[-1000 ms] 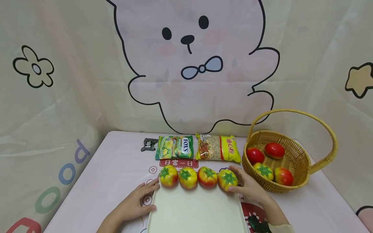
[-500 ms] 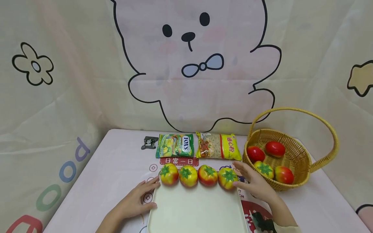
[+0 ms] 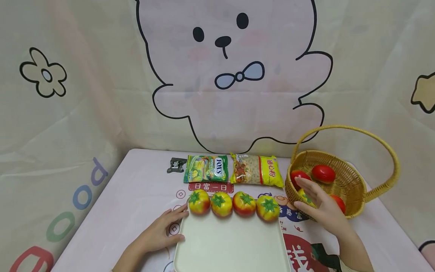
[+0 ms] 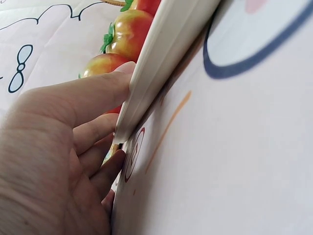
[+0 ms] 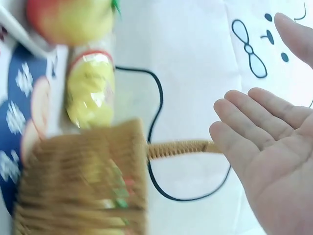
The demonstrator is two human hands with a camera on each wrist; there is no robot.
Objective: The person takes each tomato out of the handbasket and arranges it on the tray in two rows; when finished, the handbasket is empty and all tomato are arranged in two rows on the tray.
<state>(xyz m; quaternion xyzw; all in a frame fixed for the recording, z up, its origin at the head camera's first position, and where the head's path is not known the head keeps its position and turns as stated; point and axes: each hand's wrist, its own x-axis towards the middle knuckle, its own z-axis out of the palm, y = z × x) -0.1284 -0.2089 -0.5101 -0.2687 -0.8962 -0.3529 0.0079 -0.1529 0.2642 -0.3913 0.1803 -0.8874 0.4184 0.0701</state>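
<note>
Currently, the left hand (image 3: pixel 158 232) is resting at the tray's left edge, fingers extended and spread, thumb touching the rim of the tray (image 3: pixel 234 241); it is gripping nothing. The right hand (image 3: pixel 321 211) is hovering before the basket (image 3: pixel 350 185), fingers straight, thumb standing apart, holding nothing. Four tomato-like fruits (image 3: pixel 221 204) are sitting in a row along the tray's far edge, the leftmost lying just beside the left index fingertip. Four more fruits (image 3: pixel 323 173) are showing inside the basket, partly masked by the right hand. Farther out, three packets are lying in line: one black packet (image 3: pixel 176 165), one green packet (image 3: pixel 206 169), one yellow packet (image 3: pixel 257 170).
</note>
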